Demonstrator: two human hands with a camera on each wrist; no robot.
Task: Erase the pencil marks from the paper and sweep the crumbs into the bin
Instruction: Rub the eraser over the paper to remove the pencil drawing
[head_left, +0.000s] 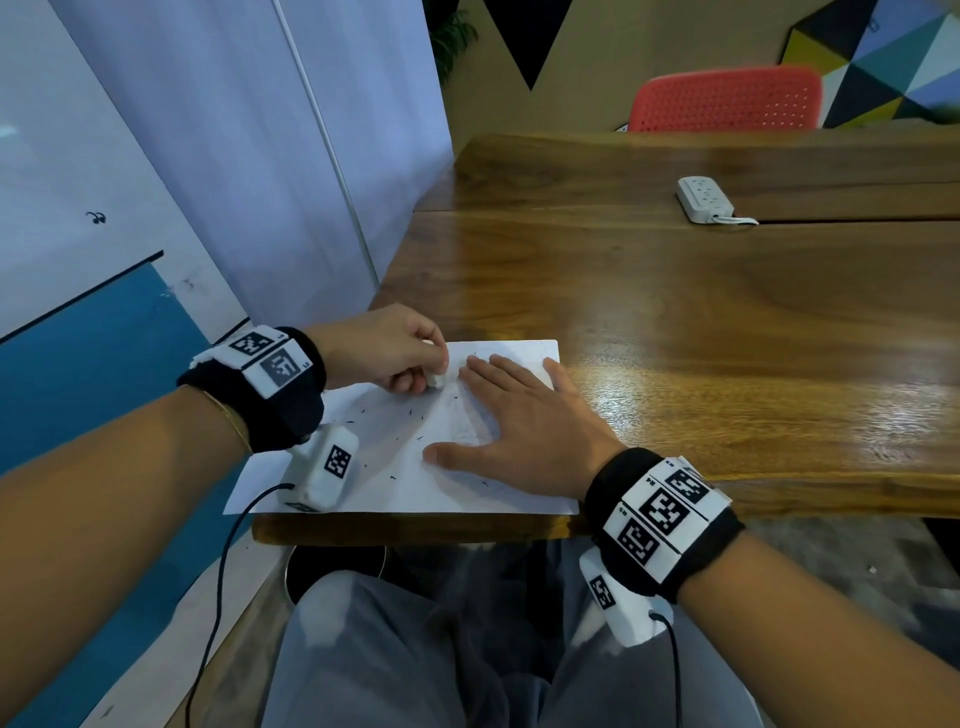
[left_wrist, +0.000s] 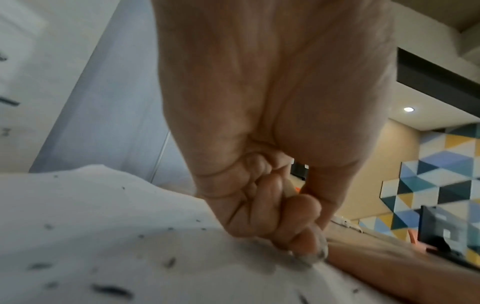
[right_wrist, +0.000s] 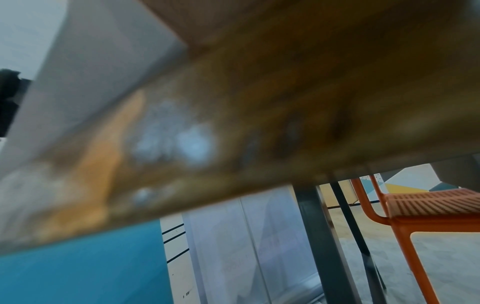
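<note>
The wooden table (head_left: 675, 322) carries the work at its near left corner, where a white sheet of paper (head_left: 384, 467) lies square to the near edge, its near left corner hanging a little past the table's left edge. Under the near edge, by the person's knees, a dark round opening with a pale rim shows (head_left: 337, 566); it may be the bin, but too little of it is visible to be sure. The right hand (head_left: 519, 415) lies flat on the right half of the sheet, fingers straight and spread, pinning the paper down. The left hand (head_left: 384, 348) sits at the sheet's far left part, fingers curled and pinching a small white eraser (head_left: 438, 378) whose tip meets the paper; the left wrist view shows the curled fingers (left_wrist: 262, 205) pressing down among dark specks. Faint grey pencil lines remain around and under the right hand (head_left: 467, 431), so the erasing seems only partly done, with the strokes beside the eraser probably next. Dark eraser crumbs (head_left: 410, 413) lie scattered over the left and middle of the sheet, none gathered into a pile. Judging from this, the sweeping step has not begun, and all the crumbs are left to be moved to the bin.
</note>
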